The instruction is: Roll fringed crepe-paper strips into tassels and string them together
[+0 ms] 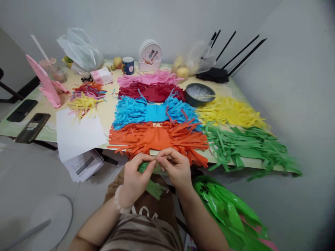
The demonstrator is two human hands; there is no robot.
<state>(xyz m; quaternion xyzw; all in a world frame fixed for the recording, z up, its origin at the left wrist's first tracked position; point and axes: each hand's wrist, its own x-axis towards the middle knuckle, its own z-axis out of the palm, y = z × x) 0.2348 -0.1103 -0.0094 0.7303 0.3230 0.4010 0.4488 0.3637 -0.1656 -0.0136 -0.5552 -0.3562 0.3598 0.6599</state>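
Note:
My left hand [139, 176] and my right hand [176, 168] meet over my lap, in front of the table edge. Both are closed, with thumbs and fingertips pinched together. From the left hand a green paper tassel [155, 190] hangs down, its fringed end loose. What the right fingertips pinch is too small to make out. Just beyond the hands lies an orange fringed paper sheet [157, 136]. Behind it are blue [155, 113], dark red [151, 93] and pink [151, 78] fringed sheets. Green [248, 151] and yellow [231, 114] ones lie to the right.
A dark bowl [199, 97] with chopsticks stands behind the yellow sheet. At left are white paper [78, 132], cut strips [85, 103], two phones [32, 127] and a pink stand [45, 82]. A mug [128, 65] and a router [214, 75] stand behind. A green bag [227, 205] hangs below right.

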